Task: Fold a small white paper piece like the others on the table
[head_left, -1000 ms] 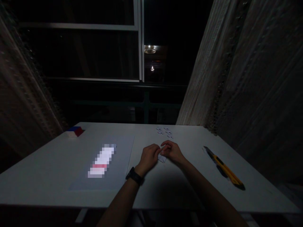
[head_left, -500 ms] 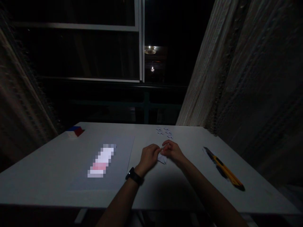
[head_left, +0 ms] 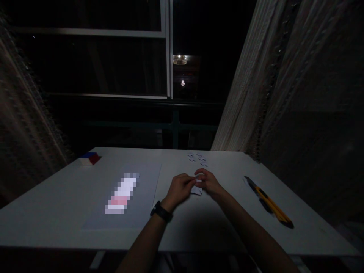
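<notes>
Between my two hands is a small white piece of paper (head_left: 196, 190) with a dark mark near its lower corner. My left hand (head_left: 181, 186), with a black watch (head_left: 161, 212) on the wrist, pinches the paper's left side between thumb and fingers. My right hand (head_left: 209, 182) grips the upper right side, its fingers curled over the edge. Most of the paper's top is hidden by my fingers. Just beyond my hands, several small white paper pieces (head_left: 197, 159) with dark marks lie in two columns on the white table (head_left: 222, 235).
On the right lies a yellow and black utility knife (head_left: 269, 204). A large white sheet (head_left: 145, 197) carries a bright, pixelated rectangle (head_left: 122, 193) at left. A blue, red and white block (head_left: 89, 158) sits at the far left corner. Curtains (head_left: 241, 76) hang on both sides.
The paper between my fingers has turned and shifted slightly, so its lower part shows differently. My hands stay in nearly the same place; the other things have not moved.
</notes>
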### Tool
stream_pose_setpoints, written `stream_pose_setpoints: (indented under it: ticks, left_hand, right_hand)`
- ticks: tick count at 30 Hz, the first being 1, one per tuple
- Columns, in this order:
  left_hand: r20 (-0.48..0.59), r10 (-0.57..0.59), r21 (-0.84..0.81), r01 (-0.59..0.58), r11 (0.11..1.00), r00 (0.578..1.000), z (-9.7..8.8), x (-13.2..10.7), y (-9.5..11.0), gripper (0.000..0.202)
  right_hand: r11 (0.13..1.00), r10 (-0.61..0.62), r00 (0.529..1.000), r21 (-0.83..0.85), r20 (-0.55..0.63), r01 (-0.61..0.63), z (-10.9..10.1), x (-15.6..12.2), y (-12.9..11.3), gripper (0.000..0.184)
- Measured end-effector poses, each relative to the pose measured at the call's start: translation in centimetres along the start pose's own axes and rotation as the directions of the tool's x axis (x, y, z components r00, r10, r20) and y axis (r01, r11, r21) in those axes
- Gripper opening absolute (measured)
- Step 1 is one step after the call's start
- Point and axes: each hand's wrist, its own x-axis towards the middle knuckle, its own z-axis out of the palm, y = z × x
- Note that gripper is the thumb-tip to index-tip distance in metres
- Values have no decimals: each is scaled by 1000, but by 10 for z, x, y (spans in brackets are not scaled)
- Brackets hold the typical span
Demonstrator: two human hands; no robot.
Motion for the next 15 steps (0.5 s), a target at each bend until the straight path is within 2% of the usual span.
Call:
stream_pose_setpoints:
  ticks: [4, 9, 15]
  left_hand:
    - [22, -38, -44, 39, 998, 999, -2, 1, 3, 21]
    - [-7, -131, -111, 129, 985, 991, -3, 3, 0, 22]
    - [26, -206, -38, 207, 978, 978, -3, 2, -4, 29]
  right_hand:
    - [1000, 0, 1000, 29, -13, 1, -1, -1, 0, 46]
    - [999, -16, 1000, -29, 1, 16, 4, -3, -5, 45]
    - [998, -21, 998, -61, 68, 25, 4, -4, -9, 41]
